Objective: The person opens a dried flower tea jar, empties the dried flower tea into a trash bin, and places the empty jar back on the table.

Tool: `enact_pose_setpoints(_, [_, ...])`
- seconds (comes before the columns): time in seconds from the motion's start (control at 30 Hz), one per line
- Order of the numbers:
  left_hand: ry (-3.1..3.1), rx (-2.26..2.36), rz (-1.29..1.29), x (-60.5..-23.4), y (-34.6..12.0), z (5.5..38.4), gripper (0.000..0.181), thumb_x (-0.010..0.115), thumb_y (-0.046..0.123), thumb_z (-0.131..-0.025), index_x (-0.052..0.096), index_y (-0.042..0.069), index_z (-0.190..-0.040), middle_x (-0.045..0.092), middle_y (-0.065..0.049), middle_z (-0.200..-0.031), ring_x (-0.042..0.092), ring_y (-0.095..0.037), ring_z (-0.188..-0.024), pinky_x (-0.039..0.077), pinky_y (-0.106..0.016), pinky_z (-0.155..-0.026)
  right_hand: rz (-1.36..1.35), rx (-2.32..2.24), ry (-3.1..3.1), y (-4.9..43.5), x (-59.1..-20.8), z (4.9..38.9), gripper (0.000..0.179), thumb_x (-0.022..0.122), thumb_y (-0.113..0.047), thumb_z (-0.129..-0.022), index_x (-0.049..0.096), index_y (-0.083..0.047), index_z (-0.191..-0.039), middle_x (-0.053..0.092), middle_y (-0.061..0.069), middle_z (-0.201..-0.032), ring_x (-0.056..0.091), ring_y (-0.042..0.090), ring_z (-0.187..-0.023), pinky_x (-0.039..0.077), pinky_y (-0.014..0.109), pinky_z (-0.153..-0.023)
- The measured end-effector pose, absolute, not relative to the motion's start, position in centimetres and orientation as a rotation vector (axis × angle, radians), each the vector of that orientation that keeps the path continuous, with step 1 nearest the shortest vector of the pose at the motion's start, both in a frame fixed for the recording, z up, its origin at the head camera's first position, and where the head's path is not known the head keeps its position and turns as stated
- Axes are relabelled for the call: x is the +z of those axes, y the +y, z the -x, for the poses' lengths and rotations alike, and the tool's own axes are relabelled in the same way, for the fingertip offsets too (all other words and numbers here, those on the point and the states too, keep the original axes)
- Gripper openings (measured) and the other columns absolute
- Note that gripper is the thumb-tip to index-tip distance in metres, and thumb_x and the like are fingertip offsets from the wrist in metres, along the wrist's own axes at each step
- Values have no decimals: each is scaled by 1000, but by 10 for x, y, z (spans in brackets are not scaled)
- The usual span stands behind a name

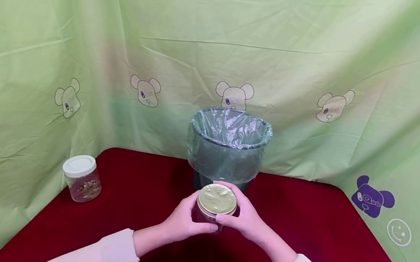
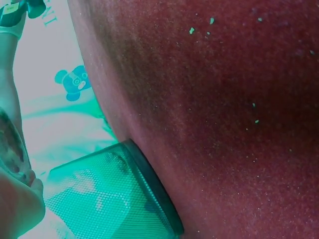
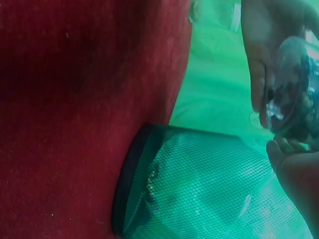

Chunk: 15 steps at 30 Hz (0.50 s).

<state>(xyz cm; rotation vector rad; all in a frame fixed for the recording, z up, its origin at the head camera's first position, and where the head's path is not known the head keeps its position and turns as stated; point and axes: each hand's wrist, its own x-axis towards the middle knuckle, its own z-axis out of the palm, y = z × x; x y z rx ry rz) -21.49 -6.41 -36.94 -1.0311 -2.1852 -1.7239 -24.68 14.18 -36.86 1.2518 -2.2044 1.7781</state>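
A clear jar (image 3: 291,94) with a gold-coloured, slightly dented top (image 1: 218,199) is held up in front of the bin, above the table. Its contents look like small dark and pale pieces in the right wrist view. My left hand (image 1: 185,220) grips the jar from the left, thumb across its front. From the right, my right hand (image 1: 244,215) holds it near the rim, with the thumb in front and fingers behind. In the left wrist view only part of a hand (image 2: 20,204) and the jar show at the left edge.
Behind the jar stands a mesh bin (image 1: 223,161) lined with a translucent green bag (image 1: 234,127). A white-lidded jar (image 1: 82,179) holding small brownish pieces sits at the table's left edge. Small crumbs dot the red tablecloth (image 1: 301,222). Printed green curtains (image 1: 188,57) surround the table.
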Motion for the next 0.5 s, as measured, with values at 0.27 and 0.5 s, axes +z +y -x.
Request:
enact_pose_setpoints(0.27, [-2187,-1778,1014,-368,-63,215,64,79,4,-74,50,-3,-131,62,-10,-118,58,-16,-105,48,-30,-91,-1322,1833,-2112,144,-370,251,79,73,-23,-84,30,7,-143,40,30,-140,49,13,-122,36,22,-102])
enact_pose_setpoints(0.5, [-2178,-1744,934,-379,-62,225,69,82,7,-72,50,1,-133,62,-7,-120,57,-16,-107,47,-29,-93,-914,1649,-2210,133,-366,234,82,79,-20,-78,34,4,-142,41,24,-144,45,22,-128,35,25,-104])
